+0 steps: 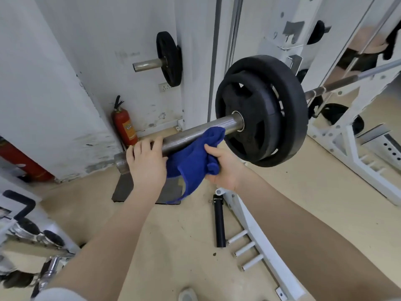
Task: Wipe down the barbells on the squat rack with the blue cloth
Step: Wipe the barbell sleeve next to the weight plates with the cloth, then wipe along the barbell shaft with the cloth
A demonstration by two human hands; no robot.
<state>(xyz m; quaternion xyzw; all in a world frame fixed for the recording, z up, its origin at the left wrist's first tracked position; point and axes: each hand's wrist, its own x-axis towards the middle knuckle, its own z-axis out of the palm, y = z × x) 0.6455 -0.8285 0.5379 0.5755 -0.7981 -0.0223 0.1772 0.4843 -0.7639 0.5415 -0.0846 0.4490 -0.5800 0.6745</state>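
A steel barbell sleeve (191, 135) sticks out toward me from two black weight plates (262, 109) on the white squat rack (368, 153). My left hand (147, 164) grips the sleeve near its free end, fingers curled over the top. My right hand (221, 166) holds the blue cloth (193, 157) bunched in its fingers just below the sleeve. The cloth's upper fold lies against the sleeve close to the plates, and a loose corner hangs down. The thin bar shaft (351, 80) runs off to the right behind the plates.
A red fire extinguisher (124, 124) stands by the wall behind the sleeve. A small plate on a wall peg (168, 58) hangs above. A black tube (219, 220) and white rack base pegs (247, 248) lie on the floor. Dumbbells (32, 233) sit at lower left.
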